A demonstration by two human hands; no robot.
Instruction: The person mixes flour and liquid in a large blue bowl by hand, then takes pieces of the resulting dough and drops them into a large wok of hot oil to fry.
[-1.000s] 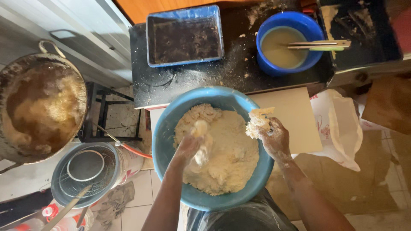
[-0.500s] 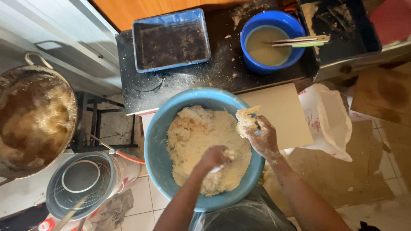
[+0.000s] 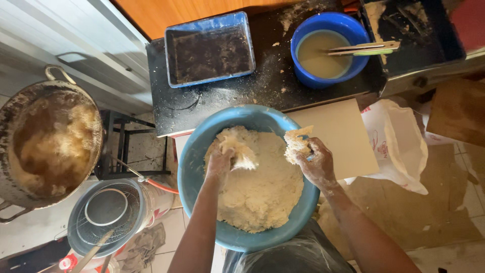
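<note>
Left fingers (image 3: 228, 154) closed round a pale, sticky lump of dough (image 3: 241, 154); right fingers (image 3: 308, 156) gripping a torn, crumbly dough piece (image 3: 295, 141), both over the mound of dough (image 3: 257, 187) in the big light-blue plastic basin (image 3: 194, 151), below the black surface's (image 3: 227, 96) front edge. Possible trouble: crumbs dropping past the basin's right rim onto cardboard (image 3: 338, 131), being loosely held.

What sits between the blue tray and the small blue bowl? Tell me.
Head view: only bare black tabletop dusted with flour and crumbs separates the tray from the small bowl; nothing stands there.
</note>
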